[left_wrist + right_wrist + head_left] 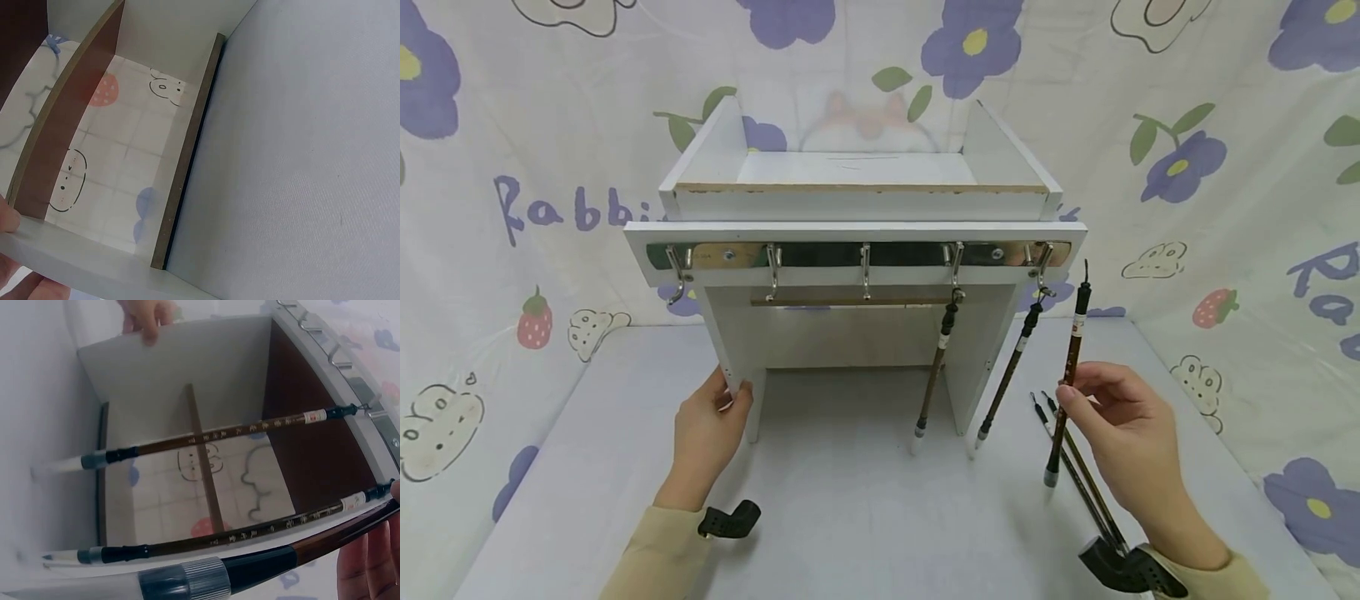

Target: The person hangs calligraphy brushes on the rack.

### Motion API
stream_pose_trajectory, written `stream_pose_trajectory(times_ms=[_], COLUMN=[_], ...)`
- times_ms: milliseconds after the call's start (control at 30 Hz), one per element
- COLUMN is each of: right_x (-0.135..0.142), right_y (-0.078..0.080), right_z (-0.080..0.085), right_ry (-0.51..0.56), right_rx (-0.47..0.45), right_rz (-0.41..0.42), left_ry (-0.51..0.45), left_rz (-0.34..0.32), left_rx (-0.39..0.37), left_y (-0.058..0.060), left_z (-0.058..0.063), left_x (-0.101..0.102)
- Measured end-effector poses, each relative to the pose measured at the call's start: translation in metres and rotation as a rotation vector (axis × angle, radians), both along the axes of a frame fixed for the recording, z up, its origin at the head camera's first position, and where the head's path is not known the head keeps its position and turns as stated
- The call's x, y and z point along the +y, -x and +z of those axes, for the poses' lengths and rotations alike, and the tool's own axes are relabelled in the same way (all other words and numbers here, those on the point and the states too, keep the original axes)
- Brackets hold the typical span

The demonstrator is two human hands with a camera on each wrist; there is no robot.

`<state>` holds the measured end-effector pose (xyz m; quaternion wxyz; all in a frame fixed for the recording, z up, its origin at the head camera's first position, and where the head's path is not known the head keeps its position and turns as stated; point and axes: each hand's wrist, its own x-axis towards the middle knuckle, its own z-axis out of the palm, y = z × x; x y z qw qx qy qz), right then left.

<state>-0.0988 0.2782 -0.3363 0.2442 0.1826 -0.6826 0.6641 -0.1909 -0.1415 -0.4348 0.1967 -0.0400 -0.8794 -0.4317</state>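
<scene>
In the head view my right hand (pixel 1127 425) pinches a brown calligraphy brush (pixel 1072 350) between thumb and fingers, loop end up, to the right of the white shelf (pixel 857 212). My left hand (pixel 706 433) grips the lower edge of the shelf's left side panel. Along the shelf's front runs a metal hook rail (pixel 827 255). Two brushes hang from its right hooks by their loops: one brush (pixel 937 367) on the fourth hook, another brush (pixel 1009 375) on the last. In the right wrist view the held brush (pixel 262 565) crosses the foreground, its bristle end toward the left.
Two more thin brushes (pixel 1090 483) lie on the white table (pixel 880 508) beneath the right hand. Three hooks on the left of the rail carry nothing. A patterned cloth (pixel 1187 292) hangs behind and at both sides.
</scene>
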Motion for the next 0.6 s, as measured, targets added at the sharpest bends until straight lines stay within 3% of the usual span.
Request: stream_pose_trajectory(times_ms=[200, 467, 600], right_x=[-0.012, -0.031, -0.043], right_y=[0.001, 0.002, 0.000], right_z=[0.000, 0.000, 0.007], right_ry=[-0.053, -0.280, -0.327], right_rx=[0.016, 0.048, 0.076], right_rz=[0.009, -0.066, -0.053], left_ry=[-0.004, -0.001, -0.002], left_rz=[0.003, 0.004, 0.006], left_rx=[-0.002, -0.005, -0.012], left_y=[-0.001, 0.000, 0.000], left_z=[0.001, -0.001, -0.001], left_x=[0.000, 0.000, 0.000])
